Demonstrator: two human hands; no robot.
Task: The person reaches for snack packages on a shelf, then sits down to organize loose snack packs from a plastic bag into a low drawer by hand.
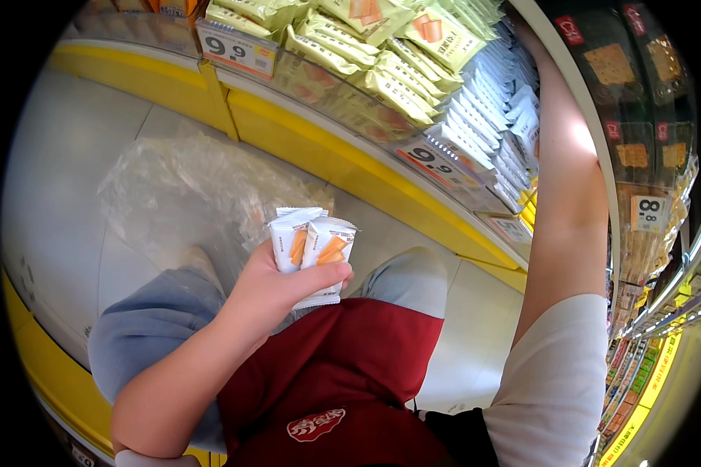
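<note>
My left hand [286, 280] grips a few small white snack packets [329, 248] printed with orange-brown rolled wafers, thumb across their front, above my lap. My right arm stretches up into the shelf display, and the hand itself is out of view past the rim of the shelf above. Beside that forearm stand dense rows of white-blue packets [473, 119]. To their left lie pale green packets [400, 87] of a similar kind, stacked in rows behind a clear plastic shelf front [327, 93].
A crumpled clear plastic bag [193, 187] lies on the tiled floor [64, 175] by my feet. Yellow shelf bases [304, 140] run across in front. Price tags [236, 49] hang on the shelf front. An upper shelf's pale edge [599, 140] curves close to my right arm, with packaged crackers [610, 64] on it.
</note>
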